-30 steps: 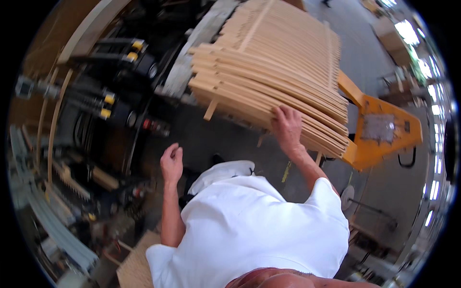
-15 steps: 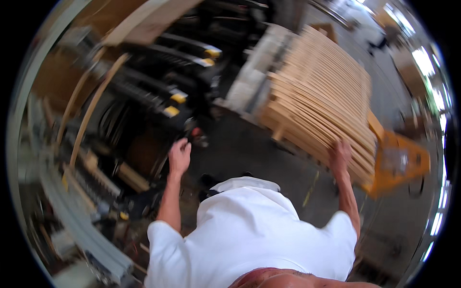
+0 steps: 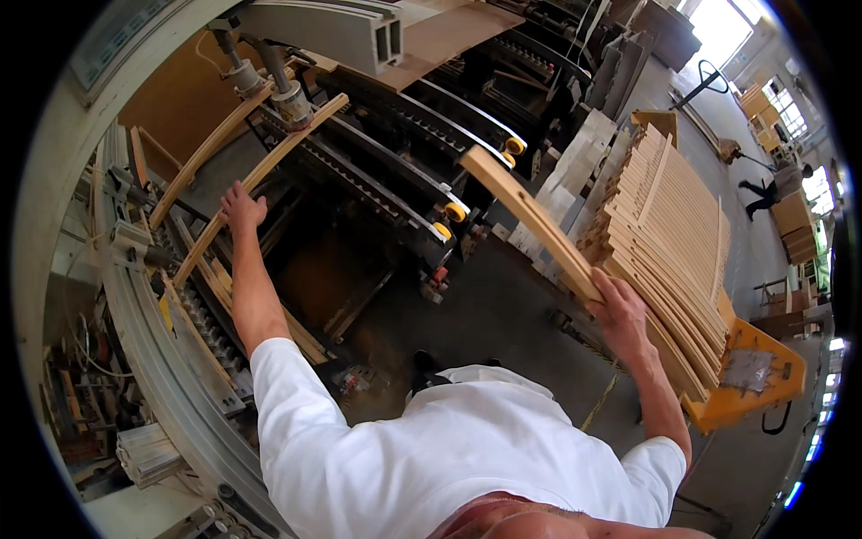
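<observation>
My right hand (image 3: 620, 314) is closed around the near end of a long wooden slat (image 3: 530, 216), lifted so that it points away and to the left. Just right of that hand lies a stack of similar slats (image 3: 669, 229). My left hand (image 3: 242, 214) reaches out to a curved wooden slat (image 3: 285, 148) lying across the machine. Its fingers curl over this slat, with the thumb on the near side. A round metal clamp (image 3: 290, 106) presses on the slat's far part. Another curved slat (image 3: 199, 157) lies beyond it, to the left.
The black machine rails (image 3: 377, 184) have yellow rollers (image 3: 455, 212) at their ends. A grey curved frame (image 3: 166, 359) runs along the left. The stack rests on an orange pallet truck (image 3: 754, 368). At the far right a person (image 3: 779, 187) walks by some boxes.
My right hand, earlier on the stack, now holds a slat up off it. My left hand has moved forward and left onto the slat in the machine. The view has turned to the left.
</observation>
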`<state>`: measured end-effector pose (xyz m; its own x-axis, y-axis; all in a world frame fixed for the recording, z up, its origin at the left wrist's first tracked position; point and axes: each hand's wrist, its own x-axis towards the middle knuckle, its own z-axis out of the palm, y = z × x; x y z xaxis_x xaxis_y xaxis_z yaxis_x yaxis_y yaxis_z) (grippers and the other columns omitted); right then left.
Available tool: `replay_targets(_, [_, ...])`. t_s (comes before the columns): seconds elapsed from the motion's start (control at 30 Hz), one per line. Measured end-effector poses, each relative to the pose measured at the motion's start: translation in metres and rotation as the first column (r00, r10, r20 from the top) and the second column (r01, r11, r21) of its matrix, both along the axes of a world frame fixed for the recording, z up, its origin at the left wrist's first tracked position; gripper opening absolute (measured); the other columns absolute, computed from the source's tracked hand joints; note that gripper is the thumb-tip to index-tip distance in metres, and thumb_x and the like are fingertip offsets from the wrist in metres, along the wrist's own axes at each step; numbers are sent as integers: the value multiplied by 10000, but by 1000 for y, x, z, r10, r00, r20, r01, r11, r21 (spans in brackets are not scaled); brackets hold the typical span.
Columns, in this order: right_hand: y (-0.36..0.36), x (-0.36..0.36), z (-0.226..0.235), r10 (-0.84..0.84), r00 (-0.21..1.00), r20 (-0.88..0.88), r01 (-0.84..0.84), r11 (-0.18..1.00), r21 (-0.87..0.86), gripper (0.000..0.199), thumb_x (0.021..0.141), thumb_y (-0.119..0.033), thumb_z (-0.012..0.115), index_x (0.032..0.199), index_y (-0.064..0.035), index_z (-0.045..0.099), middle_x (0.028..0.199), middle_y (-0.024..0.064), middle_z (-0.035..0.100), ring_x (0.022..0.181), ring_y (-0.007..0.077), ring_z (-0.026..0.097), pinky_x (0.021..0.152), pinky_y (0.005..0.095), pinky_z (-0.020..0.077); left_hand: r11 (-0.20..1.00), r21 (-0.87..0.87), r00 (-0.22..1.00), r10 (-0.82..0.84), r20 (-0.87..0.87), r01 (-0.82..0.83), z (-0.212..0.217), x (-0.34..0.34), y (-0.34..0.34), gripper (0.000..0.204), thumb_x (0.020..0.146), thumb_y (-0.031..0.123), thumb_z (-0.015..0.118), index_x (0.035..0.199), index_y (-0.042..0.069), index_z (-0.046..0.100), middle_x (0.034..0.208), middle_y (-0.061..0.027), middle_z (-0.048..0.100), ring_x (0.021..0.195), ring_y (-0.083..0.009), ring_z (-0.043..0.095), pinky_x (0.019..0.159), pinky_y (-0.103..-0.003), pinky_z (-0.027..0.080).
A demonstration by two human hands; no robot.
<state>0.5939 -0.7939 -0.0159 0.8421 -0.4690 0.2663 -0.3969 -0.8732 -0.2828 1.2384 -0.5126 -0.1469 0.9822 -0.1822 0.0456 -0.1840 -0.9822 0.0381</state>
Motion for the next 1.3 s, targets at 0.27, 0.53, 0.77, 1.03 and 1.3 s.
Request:
replay_targets(0.27, [-5, 160, -14, 419, 907, 49, -420, 907, 9, 465, 858, -97, 681, 1311, -82, 575, 1059, 136, 611, 952, 350, 586, 818, 430, 484, 866, -437, 970, -214, 117, 243, -20, -126, -4, 301, 845, 311, 717, 1046, 115, 608, 988, -160, 672, 952, -379, 648, 816, -512, 494])
replay_targets(0.53, [33, 395, -71, 789, 604, 116, -791, 611, -35, 414, 824, -80, 664, 1235, -116, 634, 969, 109, 628, 937, 336, 584, 838, 442, 464, 818, -541, 881, -388, -269, 195, -11, -342, -22, 308, 800, 272, 752, 1003, 86, 616, 974, -157, 685, 943, -393, 651, 782, -522, 514])
replay_targets(0.77, [121, 558, -141, 914, 380, 141, -913, 396, -102, 371, 862, -117, 612, 1227, -174, 648, 1009, 91, 648, 976, 331, 591, 864, 439, 475, 871, -491, 860, -249, -446, -2, -21, -411, 12, 314, 835, 227, 704, 1108, 84, 643, 1029, -156, 683, 997, -376, 637, 828, -503, 499])
replay_targets(1.03, [167, 672, -176, 854, 513, 80, -796, 509, -329, 321, 882, -163, 592, 1192, -223, 654, 1002, 82, 672, 957, 326, 623, 841, 441, 487, 853, -310, 760, 143, -634, -419, -19, -504, 66, 386, 781, 276, 759, 1131, 132, 684, 1051, -141, 693, 1024, -359, 636, 862, -463, 505])
replay_targets(1.3, [159, 707, -177, 857, 509, 81, -804, 507, -310, 356, 895, -200, 585, 1243, -258, 634, 1073, 72, 683, 1020, 309, 633, 872, 440, 475, 671, -186, 629, 510, -586, -717, -21, -589, 88, 357, 765, 297, 767, 1079, 134, 714, 913, -136, 713, 905, -354, 673, 808, -444, 529])
